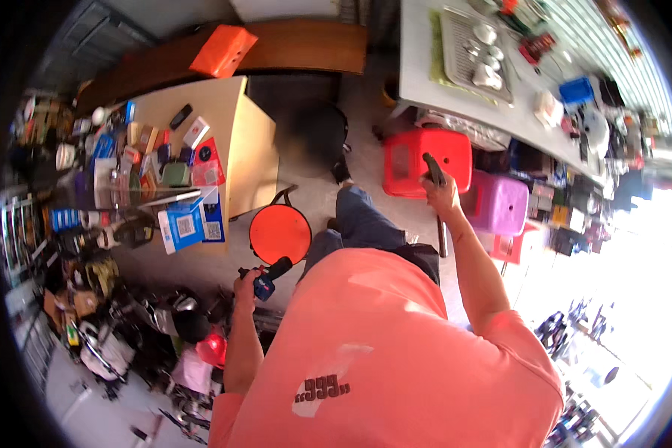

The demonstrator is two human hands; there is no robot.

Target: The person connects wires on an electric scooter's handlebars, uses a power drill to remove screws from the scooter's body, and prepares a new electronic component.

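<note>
My left hand is closed around a compact black-and-dark-blue cordless power tool, drill-like in shape, beside the orange round stool. My right hand is raised on the other side, its fingers wrapped round a dark curved handle. A dark rod shows below that hand; I cannot tell whether it belongs to the handle. Close behind the right hand stands a red plastic stool, with a purple plastic stool next to it.
A wooden counter at the left bears boxes, cards and a blue code stand. At upper right is a grey table with a tray of cups. Machine parts crowd the lower left floor. An orange box lies on a brown bench.
</note>
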